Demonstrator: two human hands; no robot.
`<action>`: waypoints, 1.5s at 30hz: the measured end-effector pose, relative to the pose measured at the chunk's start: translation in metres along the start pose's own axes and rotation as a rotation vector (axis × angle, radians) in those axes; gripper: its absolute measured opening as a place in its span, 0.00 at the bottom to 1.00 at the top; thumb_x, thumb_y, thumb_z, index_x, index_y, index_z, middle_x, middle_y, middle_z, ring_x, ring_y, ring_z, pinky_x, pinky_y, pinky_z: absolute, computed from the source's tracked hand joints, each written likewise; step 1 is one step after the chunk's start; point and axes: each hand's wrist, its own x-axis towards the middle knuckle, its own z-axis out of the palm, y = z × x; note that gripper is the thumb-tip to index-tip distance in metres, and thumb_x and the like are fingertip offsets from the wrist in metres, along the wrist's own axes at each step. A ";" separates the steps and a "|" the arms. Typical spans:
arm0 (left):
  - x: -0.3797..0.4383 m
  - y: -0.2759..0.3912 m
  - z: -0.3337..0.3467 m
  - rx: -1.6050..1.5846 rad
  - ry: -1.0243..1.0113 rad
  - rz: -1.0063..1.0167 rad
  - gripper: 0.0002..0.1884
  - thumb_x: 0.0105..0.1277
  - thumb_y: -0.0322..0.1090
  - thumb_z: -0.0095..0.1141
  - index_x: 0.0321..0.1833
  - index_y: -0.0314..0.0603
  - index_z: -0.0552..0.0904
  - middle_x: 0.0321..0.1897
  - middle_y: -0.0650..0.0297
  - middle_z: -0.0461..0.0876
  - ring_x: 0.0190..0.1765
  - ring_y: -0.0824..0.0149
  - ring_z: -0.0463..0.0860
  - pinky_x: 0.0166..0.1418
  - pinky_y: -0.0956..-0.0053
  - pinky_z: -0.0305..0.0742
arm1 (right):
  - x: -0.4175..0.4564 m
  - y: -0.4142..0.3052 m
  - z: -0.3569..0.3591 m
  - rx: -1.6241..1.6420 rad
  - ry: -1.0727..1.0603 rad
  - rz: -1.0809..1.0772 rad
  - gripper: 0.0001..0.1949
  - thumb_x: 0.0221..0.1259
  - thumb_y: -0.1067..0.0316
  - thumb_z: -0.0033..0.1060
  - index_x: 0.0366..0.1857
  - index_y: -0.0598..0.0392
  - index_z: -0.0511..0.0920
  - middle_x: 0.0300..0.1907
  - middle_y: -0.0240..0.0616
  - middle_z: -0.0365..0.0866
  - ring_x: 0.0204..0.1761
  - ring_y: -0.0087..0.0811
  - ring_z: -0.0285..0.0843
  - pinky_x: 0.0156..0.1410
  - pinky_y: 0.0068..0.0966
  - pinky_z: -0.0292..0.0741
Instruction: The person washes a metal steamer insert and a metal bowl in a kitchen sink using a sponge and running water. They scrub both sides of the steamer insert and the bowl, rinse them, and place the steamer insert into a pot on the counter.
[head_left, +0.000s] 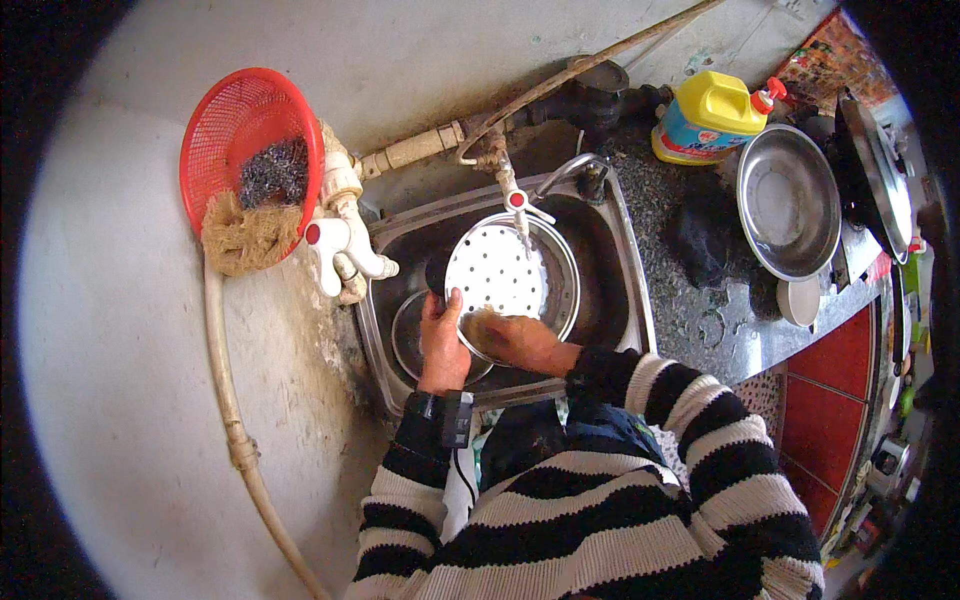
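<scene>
A round metal steamer tray with holes (499, 266) is held tilted over the steel sink (637, 300), beneath a tap with a red-dotted handle (516, 201). My left hand (444, 349) grips its lower left rim, thumb on top. Inside the tray's lower part, my right hand (525, 343) presses a tan fibrous scrubber (484, 326) against the metal; its fingertips are partly hidden. Below the tray, a round metal vessel (405, 337) lies in the sink, partly covered by the tray and my left hand.
On the left wall hangs a red plastic basket (251, 97) holding steel wool and loofah, beside a second white tap (330, 244). Right of the sink, the stone counter (675, 330) bears a yellow detergent jug (705, 120), a steel basin (787, 202) and a lidded pan (877, 180).
</scene>
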 end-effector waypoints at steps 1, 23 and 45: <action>0.003 -0.004 -0.002 0.038 -0.058 0.014 0.25 0.67 0.38 0.62 0.64 0.38 0.71 0.60 0.60 0.75 0.60 0.63 0.75 0.64 0.66 0.70 | 0.007 -0.012 0.002 0.164 0.141 -0.085 0.22 0.63 0.63 0.54 0.61 0.50 0.69 0.43 0.56 0.82 0.44 0.55 0.82 0.50 0.45 0.77; -0.002 0.015 -0.012 0.102 0.074 0.054 0.21 0.67 0.31 0.61 0.61 0.36 0.73 0.54 0.60 0.79 0.54 0.65 0.78 0.58 0.69 0.73 | -0.019 0.032 -0.032 0.273 0.176 0.012 0.17 0.60 0.63 0.58 0.53 0.53 0.75 0.33 0.52 0.83 0.37 0.46 0.84 0.43 0.40 0.78; -0.099 0.002 0.009 1.648 -0.512 1.198 0.34 0.47 0.39 0.74 0.62 0.60 0.76 0.63 0.64 0.67 0.66 0.58 0.62 0.67 0.52 0.57 | -0.057 0.020 -0.047 2.072 0.322 0.265 0.25 0.75 0.46 0.39 0.59 0.57 0.73 0.57 0.41 0.79 0.59 0.40 0.75 0.69 0.40 0.67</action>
